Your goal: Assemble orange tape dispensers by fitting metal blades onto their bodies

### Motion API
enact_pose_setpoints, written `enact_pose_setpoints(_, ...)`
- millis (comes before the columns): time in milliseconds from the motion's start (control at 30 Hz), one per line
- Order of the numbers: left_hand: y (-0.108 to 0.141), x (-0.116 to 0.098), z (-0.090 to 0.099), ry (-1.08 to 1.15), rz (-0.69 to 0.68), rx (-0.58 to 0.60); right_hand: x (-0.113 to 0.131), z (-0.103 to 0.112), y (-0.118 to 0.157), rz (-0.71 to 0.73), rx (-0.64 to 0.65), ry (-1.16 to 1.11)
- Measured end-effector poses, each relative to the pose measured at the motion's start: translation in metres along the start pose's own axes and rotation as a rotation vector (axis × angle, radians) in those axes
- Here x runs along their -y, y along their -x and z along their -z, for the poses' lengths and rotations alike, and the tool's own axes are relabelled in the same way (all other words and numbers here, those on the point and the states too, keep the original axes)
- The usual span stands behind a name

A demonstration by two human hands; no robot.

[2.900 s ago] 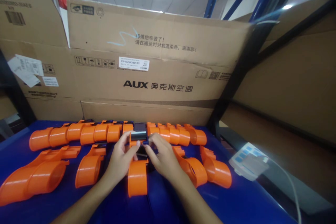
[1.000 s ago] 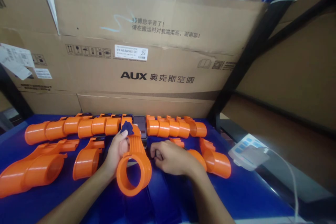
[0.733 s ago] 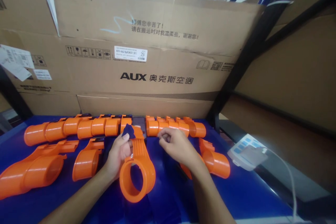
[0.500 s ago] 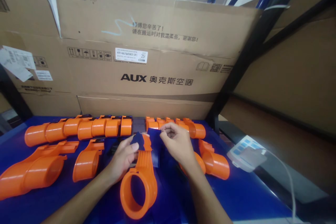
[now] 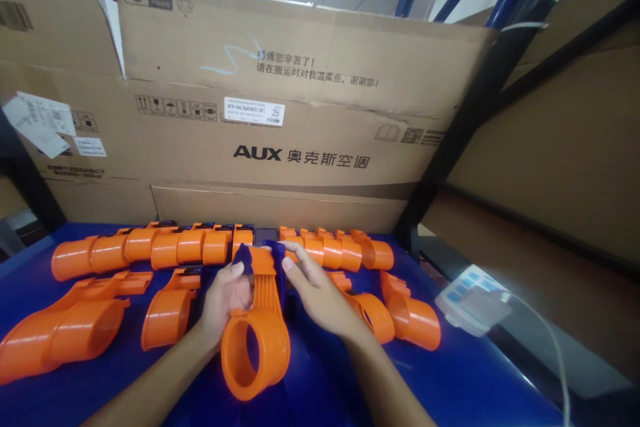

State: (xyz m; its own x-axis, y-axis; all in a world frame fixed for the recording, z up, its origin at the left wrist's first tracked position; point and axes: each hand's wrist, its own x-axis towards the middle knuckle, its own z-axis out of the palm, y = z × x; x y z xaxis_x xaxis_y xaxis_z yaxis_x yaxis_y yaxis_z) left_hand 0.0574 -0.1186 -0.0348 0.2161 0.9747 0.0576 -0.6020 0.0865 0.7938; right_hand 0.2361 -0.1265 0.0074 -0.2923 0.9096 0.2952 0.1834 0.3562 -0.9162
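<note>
My left hand (image 5: 224,299) is closed on an orange plastic ring part (image 5: 275,343), whose ribbed handle points up and whose round opening hangs down toward me. Beside my left thumb, a dark blue piece (image 5: 244,255) sits along the handle's left side. Fingers of my right hand (image 5: 316,290) grip another dark blue piece (image 5: 279,259) against the handle's right side, thumb toward me. Whether this piece is joined to the handle cannot be made out. The fingertips behind the part are hidden.
Similar orange ring parts (image 5: 190,247) stand in a row along the back of the blue surface (image 5: 210,400), with several more nearer on both sides. A printed cardboard panel (image 5: 310,193) rises behind. At right are a white device with a cable (image 5: 475,300) and a dark post (image 5: 450,127).
My right hand has come left and down, bringing its blue piece against the handle's right side. The orange part has shifted slightly left and up, and its handle is more fully seen.
</note>
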Motion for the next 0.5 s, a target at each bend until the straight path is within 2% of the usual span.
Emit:
enact_pose_setpoints(100, 0.002, 0.002, -0.003, 0.065, 0.035, 0.063, -0.009, 0.000, -0.002, 0.022, -0.104, 0.065)
enact_pose_setpoints(200, 0.004, 0.003, -0.006, 0.064, 0.000, 0.056, -0.016, 0.002, -0.005, 0.054, -0.188, 0.118)
enact_pose_setpoints(400, 0.002, 0.000, -0.008, 0.050, -0.088, -0.006, -0.014, 0.008, -0.008, 0.095, -0.179, 0.057)
enact_pose_setpoints(500, 0.000, 0.000, -0.008, 0.035, -0.147, -0.048, -0.010, 0.013, -0.008, 0.142, -0.236, 0.136)
